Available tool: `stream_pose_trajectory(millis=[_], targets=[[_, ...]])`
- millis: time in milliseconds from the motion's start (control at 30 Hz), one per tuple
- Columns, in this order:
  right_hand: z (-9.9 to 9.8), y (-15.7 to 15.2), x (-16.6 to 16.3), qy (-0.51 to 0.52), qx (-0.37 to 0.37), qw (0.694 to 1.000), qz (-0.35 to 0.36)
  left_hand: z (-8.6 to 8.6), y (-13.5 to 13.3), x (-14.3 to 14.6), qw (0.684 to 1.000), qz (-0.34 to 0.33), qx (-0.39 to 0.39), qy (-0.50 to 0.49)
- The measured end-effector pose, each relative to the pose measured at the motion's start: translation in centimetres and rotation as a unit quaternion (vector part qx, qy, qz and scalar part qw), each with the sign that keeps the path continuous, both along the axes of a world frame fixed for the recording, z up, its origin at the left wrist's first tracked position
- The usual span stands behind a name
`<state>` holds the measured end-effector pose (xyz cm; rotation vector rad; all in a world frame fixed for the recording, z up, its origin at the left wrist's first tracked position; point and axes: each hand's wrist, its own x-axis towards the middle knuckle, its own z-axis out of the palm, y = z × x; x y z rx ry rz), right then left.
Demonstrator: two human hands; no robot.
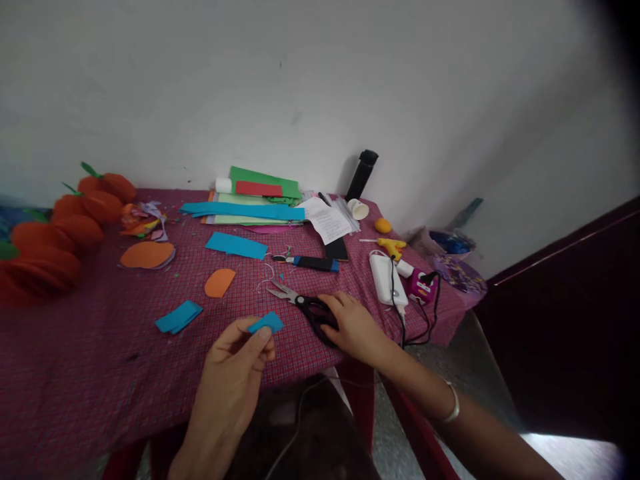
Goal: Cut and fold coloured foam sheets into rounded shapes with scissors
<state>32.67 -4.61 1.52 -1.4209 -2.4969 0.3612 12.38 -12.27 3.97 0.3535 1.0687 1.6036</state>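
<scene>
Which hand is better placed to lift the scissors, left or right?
Probably the right hand: its fingers are at the handle end of the scissors, while the left hand is occupied, pinching a small blue piece.

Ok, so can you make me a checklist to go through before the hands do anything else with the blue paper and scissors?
1. Small blue piece held: ok. The left hand pinches it between thumb and fingers.
2. Scissors gripped firmly: cannot tell. The right hand is at the handles and partly covers them.
3. Scissor blades closed: not ok. They stand apart.
4. Left hand away from the blades: ok. There is a gap between them.
5. Yellow glue gun cool: cannot tell. Heat doesn't show in a picture.
</scene>
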Motion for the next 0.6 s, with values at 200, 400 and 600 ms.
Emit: stream_pose_trajectory(millis=[200,400,600], targets=[[1.5,1.3,0.3,-0.063,-0.021,0.998,0.000,0.2,-0.6,-0.3,1.000,0.010,-0.008,0.022],[2.0,2.5,1.5,0.275,-0.303,0.912,-0.032,0.2,-0.6,-1.2,1.000,0.023,0.021,-0.002],[1.2,-1.9,-0.6,0.547,-0.487,0.677,0.073,0.3,-0.6,-1.6,0.999,0.037,0.031,-0.023]])
